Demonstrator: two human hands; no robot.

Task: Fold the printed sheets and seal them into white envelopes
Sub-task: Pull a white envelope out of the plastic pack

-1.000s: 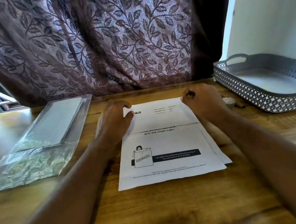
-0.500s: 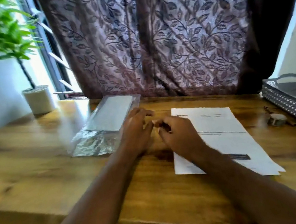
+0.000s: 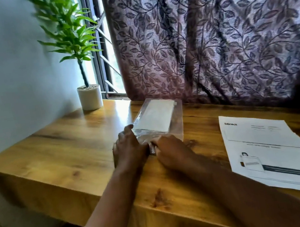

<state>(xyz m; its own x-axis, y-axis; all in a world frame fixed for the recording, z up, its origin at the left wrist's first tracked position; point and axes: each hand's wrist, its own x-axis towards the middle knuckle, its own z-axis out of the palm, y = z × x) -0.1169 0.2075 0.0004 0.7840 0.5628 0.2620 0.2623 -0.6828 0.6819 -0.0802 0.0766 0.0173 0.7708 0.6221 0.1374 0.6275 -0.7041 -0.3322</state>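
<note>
Together, left hand point(image 3: 129, 151) and right hand point(image 3: 172, 151) hold packet point(image 3: 177, 128) (white envelopes point(image 3: 153, 116)).

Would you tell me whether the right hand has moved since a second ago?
Yes: the right hand moved leftward off the printed sheets onto the clear envelope packet.

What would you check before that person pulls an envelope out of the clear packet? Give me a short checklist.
1. Both hands at the near end of the clear packet, left hand and right hand: ok.
2. Packet mouth open: cannot tell, the hands cover it.
3. Stock of white envelopes inside the packet: ok.
4. Folding of the printed sheets: not ok, they lie flat to the right.
5. Room between the packet and the potted plant: ok, they stand apart.
</note>
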